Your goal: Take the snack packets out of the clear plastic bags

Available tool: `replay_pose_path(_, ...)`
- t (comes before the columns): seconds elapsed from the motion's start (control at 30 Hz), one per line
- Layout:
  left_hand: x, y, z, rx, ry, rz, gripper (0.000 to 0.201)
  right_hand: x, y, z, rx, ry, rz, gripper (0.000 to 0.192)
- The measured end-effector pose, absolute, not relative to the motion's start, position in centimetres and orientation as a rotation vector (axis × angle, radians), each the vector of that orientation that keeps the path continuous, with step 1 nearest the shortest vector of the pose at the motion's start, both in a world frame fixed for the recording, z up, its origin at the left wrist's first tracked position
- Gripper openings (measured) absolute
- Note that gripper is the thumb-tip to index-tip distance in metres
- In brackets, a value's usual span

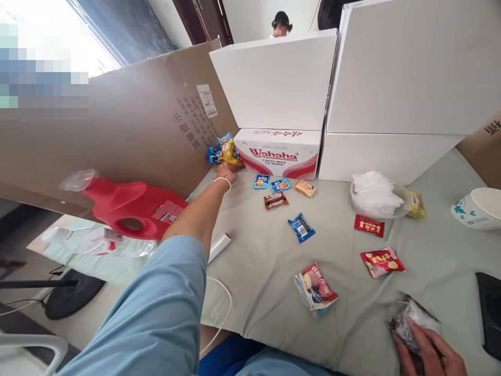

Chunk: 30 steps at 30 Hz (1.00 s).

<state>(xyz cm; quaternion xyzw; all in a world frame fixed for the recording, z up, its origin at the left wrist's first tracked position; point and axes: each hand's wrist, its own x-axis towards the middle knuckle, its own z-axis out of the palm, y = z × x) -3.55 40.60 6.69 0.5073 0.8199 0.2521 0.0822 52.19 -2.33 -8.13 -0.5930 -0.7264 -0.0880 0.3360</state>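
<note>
My left hand [226, 172] reaches far forward to a pile of wrapped snacks [227, 150], blue and yellow, beside the cardboard wall. Its fingers are too hidden against the pile to show whether they grip anything. At the lower right my right hand [430, 350] has its fingers around a crinkled clear plastic packet [409, 321] with something dark in it. Left of it lies a red and white snack packet [316, 287]. Farther up are a blue packet [301, 227], a brown packet [276, 200], two light blue packets [261, 181] and a tan packet [305, 188].
A Wahaha carton [279, 154] and white boxes [391, 156] line the back. At right are a plastic bowl [401, 209] with clear bags, red packets [382, 262], a paper cup [475, 209] and a black device [489, 313]. A red jug [136, 206] lies left.
</note>
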Motion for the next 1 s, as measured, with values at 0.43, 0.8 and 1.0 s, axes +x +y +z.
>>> replay_pose_path(0.43, -1.1, 27.9, 4.2, 1.773, 2.519, 0.441, 0.02, 50.6, -2.0, -6.5, -1.651, -1.807, -0.314, 0.051)
replay_pose_path(0.8, 7.3, 18.6, 8.5, 1.804, 1.787, 1.164, 0.023, 50.1, -1.7, -6.0, -1.615, -1.813, -0.324, 0.047)
replay_pose_path(1.0, 12.3, 27.2, 8.7, 0.497, 1.111, 1.567, 0.017, 49.8, -1.6, -5.7, -1.64, -1.825, -0.325, 0.046)
